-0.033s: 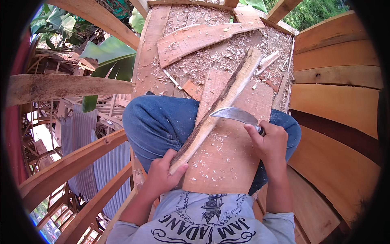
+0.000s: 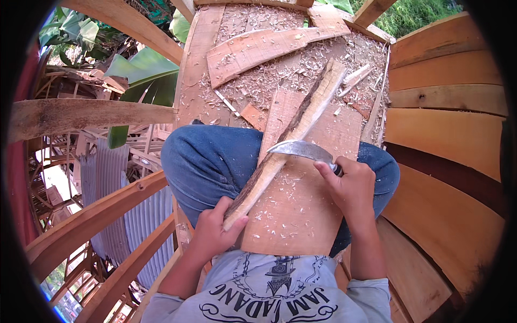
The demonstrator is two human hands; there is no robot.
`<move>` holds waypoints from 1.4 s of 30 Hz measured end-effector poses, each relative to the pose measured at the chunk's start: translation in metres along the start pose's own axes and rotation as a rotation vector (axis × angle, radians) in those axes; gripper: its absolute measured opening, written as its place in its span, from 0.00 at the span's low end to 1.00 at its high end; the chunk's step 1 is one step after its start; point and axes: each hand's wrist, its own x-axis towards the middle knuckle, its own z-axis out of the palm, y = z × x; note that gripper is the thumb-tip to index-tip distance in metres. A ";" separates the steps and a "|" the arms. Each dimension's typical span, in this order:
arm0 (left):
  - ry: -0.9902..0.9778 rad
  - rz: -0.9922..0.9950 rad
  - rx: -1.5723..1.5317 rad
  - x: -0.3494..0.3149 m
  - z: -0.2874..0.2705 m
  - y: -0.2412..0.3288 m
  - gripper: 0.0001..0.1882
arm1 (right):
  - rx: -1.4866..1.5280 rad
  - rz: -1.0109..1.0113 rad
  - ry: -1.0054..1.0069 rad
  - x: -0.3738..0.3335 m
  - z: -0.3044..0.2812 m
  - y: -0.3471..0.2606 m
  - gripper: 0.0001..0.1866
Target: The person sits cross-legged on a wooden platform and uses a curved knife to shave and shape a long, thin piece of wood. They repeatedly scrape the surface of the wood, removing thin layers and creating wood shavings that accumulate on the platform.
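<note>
My left hand point(image 2: 214, 229) is closed around the near end of a long wooden stick point(image 2: 307, 117), pale on one side with dark bark along the other. The stick slants up and to the right over a flat board point(image 2: 301, 215) lying across my lap. In my right hand point(image 2: 353, 185) is a knife point(image 2: 301, 149) with a curved blade. Its dark handle is mostly hidden by my fingers. The blade lies across the middle of the stick, its tip reaching past the bark edge on the left.
Wood shavings cover the plank floor point(image 2: 258, 102) beyond my knees. A broad curved offcut point(image 2: 269, 47) lies there, with a small wood scrap point(image 2: 253, 116) nearer me. Wooden rails point(image 2: 97, 215) stand on my left, a slatted plank wall point(image 2: 447, 129) on my right.
My right hand and the knife have shifted a little to the left, so the blade reaches farther across the stick. My left hand keeps its grip.
</note>
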 end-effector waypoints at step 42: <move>0.099 -0.016 0.011 0.002 0.013 -0.009 0.18 | -0.177 -0.058 -0.086 0.052 0.011 -0.016 0.36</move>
